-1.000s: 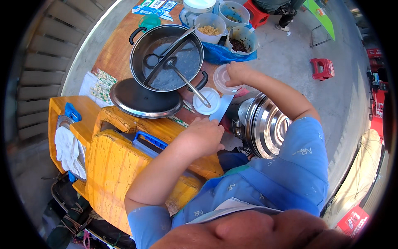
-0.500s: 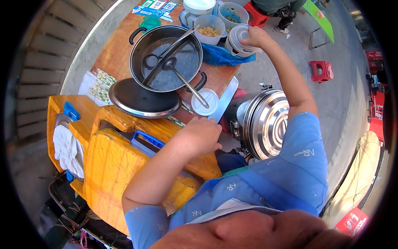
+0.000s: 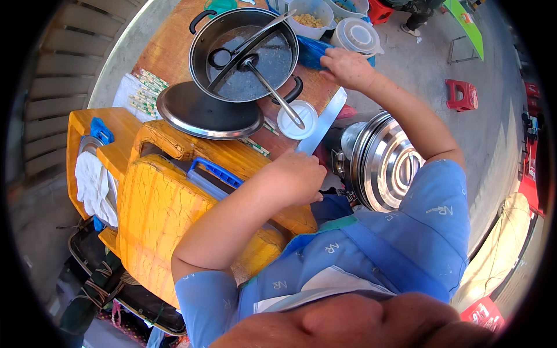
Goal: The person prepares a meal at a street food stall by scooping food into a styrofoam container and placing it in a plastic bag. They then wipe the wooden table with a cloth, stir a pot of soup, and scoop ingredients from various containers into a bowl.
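My right hand point(image 3: 348, 68) is over the table's right edge, fingers bent but apart, with nothing seen in them. Just beyond it are a white lidded tub point(image 3: 361, 40) and a crumpled blue plastic bag point(image 3: 312, 53). Closer to my body, my left hand point(image 3: 295, 178) has its fingers curled under; what they hold, if anything, is hidden. Ahead of it a white round lid point(image 3: 298, 119) lies on the table point(image 3: 168, 49). A big black pot point(image 3: 196, 64) of cloudy liquid holds a ladle point(image 3: 267, 86) and another long-handled utensil, their handles resting over the rim.
A dark pot lid point(image 3: 206, 110) leans near wrapped chopsticks point(image 3: 148, 93). A yellow wooden case point(image 3: 156, 214) with a blue-handled box point(image 3: 214, 174) stands at left. To the right is a large steel drum point(image 3: 394, 165); a red stool point(image 3: 461, 95) stands farther off.
My right hand has come off the lidded tub and back toward me, its fingers loosened. My left hand stays curled near the table edge. The whole view has shifted slightly.
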### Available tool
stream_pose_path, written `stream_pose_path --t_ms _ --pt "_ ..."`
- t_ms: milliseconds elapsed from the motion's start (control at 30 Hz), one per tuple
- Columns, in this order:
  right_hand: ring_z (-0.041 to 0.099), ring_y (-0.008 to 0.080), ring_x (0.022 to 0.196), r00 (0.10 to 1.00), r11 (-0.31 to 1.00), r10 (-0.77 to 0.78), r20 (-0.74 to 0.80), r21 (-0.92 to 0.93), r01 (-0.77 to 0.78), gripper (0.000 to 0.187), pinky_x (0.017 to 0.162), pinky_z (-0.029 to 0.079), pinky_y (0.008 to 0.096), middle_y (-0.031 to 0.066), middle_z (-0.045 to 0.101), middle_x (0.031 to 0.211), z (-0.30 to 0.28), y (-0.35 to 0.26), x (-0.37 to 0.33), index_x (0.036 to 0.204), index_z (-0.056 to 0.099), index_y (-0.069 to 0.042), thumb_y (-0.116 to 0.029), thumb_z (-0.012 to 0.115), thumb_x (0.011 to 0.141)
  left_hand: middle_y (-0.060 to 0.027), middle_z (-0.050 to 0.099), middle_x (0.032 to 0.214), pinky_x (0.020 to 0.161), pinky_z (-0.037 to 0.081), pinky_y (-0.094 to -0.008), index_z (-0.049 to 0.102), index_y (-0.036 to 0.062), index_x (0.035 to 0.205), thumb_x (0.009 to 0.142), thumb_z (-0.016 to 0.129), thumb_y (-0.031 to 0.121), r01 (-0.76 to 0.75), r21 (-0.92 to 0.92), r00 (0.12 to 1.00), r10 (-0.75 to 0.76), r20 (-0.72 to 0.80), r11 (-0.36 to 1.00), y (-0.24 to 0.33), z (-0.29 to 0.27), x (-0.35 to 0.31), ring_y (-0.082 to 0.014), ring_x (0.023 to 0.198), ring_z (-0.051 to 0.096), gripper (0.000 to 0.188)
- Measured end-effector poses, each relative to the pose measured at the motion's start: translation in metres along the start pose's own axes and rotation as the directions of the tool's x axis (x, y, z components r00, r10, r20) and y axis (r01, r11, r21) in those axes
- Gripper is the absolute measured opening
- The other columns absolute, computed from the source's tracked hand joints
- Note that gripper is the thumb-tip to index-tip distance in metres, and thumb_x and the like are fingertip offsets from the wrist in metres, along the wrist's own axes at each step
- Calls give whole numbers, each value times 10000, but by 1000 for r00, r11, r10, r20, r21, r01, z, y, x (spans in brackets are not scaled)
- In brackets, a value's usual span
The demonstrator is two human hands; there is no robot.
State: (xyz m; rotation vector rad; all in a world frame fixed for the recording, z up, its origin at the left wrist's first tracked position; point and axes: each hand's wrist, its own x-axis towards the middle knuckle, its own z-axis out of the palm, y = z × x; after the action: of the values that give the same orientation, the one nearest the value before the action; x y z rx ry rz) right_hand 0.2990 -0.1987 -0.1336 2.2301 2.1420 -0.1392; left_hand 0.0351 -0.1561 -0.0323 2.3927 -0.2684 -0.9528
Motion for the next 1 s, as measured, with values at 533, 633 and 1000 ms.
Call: stream_pose_path --t_ms 533,633,1000 --pt "578 243 1026 650 939 -311 694 117 324 152 920 408 439 71 634 1062 15 -50 -4 918 665 -73 -161 596 815 -141 610 1114 939 433 -422 624 31 1092 841 638 387 41 7 999 -41 10 999 -3 -6 1 -305 1094 572 436" --pt "564 294 1104 714 920 -154 683 362 -148 294 964 412 433 139 605 1169 -37 -10 -20 1117 601 -45 -198 567 868 -143 611 1101 933 435 -425 622 27 1089 837 642 386 31 7 999 -32 4 999 -2 -8 0 -308 1088 573 438" --pt "595 197 1040 602 -262 797 39 921 288 324 906 488 362 86 621 1158 -73 177 18 1216 577 -27 -152 571 918 -144 629 1090 902 456 -434 637 37 1062 823 656 401 17 39 999 -15 -40 999 -6 -3 4 -319 1063 588 437"
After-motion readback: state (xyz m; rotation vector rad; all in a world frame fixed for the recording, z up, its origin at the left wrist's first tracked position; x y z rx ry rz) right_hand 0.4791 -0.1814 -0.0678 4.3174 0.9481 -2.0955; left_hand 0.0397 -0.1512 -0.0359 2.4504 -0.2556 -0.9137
